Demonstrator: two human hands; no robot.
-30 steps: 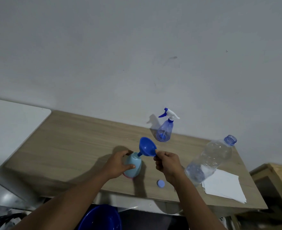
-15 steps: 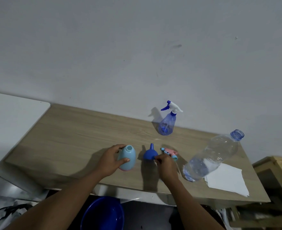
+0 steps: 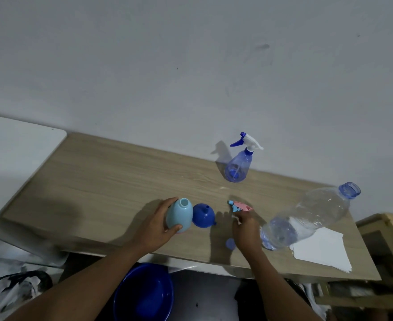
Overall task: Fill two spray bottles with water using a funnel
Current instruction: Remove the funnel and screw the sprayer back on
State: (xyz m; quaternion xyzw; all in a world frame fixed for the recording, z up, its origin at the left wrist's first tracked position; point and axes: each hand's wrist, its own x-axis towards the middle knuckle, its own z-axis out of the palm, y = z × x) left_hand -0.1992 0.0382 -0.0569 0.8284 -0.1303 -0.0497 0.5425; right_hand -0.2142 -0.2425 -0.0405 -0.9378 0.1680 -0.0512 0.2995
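My left hand (image 3: 155, 224) grips a light blue spray bottle (image 3: 179, 215) that stands open-topped on the wooden table (image 3: 93, 181). Right beside it a blue funnel (image 3: 203, 215) sits upside down, spout up. My right hand (image 3: 245, 228) pinches a pink and blue spray head (image 3: 239, 206) lying on the table. A clear blue spray bottle (image 3: 238, 167) with its white and blue trigger head on stands at the back by the wall. A large clear water bottle (image 3: 306, 218), uncapped and partly filled, stands to the right.
A small blue cap (image 3: 229, 243) lies near the table's front edge by my right wrist. White paper sheets (image 3: 320, 250) lie at the front right. A blue basin (image 3: 144, 295) sits below the table edge. A wooden crate (image 3: 390, 239) stands at the far right.
My right hand took the funnel off the light blue bottle, set it upside down on the table, then moved right to the pink spray head. My left hand stays on the bottle.
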